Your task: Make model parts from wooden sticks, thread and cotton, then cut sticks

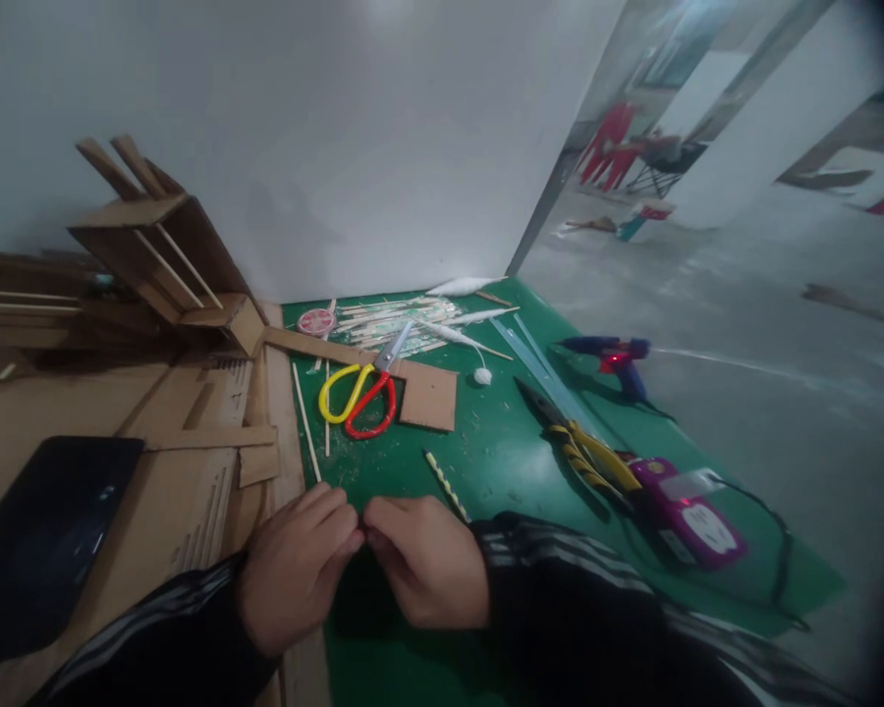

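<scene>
My left hand (301, 562) and my right hand (433, 565) are close together at the table's near side, fingertips almost touching. Both are closed in a pinch; anything held between the fingers is hidden or too small to make out. A thin wooden stick (306, 422) extends away beyond my left knuckles. Just past my right hand lies a patterned pencil (446, 486). Farther off, scissors (368, 383) with one yellow and one red handle rest partly over a cardboard strip (324, 346), beside a square cardboard piece (428, 398).
On the green table (486, 462) are pliers (585, 447), a blue glue gun (615, 358), a purple corded box (696, 520), clear strips (541, 368), a tape roll (316, 322) and bundled sticks (390, 319). Leftward stand a cardboard structure (169, 255) and a dark flat object (40, 540). A white wall (383, 147) rises behind.
</scene>
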A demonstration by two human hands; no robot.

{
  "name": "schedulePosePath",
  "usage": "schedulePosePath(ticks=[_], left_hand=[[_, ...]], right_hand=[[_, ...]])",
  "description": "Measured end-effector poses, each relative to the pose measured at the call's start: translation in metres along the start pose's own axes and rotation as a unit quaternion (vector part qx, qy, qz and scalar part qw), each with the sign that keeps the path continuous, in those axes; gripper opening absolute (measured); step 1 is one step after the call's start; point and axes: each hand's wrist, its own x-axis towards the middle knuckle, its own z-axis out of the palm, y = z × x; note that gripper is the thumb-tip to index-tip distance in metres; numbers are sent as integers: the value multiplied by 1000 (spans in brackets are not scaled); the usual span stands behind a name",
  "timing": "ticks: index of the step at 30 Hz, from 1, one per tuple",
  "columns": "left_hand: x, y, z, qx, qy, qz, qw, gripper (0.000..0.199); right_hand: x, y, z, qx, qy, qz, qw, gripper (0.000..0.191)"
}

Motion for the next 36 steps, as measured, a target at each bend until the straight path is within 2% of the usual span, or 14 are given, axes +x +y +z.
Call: schedulePosePath(ticks=[5, 8, 13, 16, 20, 26, 33, 36], left_hand=[[2, 1, -2, 3, -26, -6, 1000, 31], [5, 1, -4, 32, -37, 25, 998, 31], [6, 1, -4, 81, -20, 64, 994, 29], [4, 0, -5, 45, -21, 41, 998, 27], [3, -1, -5, -5, -44, 7, 999, 28], [3, 3, -2, 19, -62, 7, 998, 28], [1, 2, -4, -76, -67, -9, 995, 28], [-1, 1, -3, -110, -35, 1, 993, 29]], right_hand=[[-1, -5, -7, -21, -7, 18, 1000, 8], [1, -4, -14, 37, -22, 45, 998, 12], [2, 0, -20, 116, -66, 53, 990, 15], [2, 1, -20, 103, -64, 32, 992, 10], [3, 3, -18, 73, -56, -13, 996, 14], [3, 1, -14, 26, -59, 14, 998, 14], [2, 1, -20, 43, -37, 4, 998, 16], [1, 2, -21, 63, -40, -9, 997, 18]])
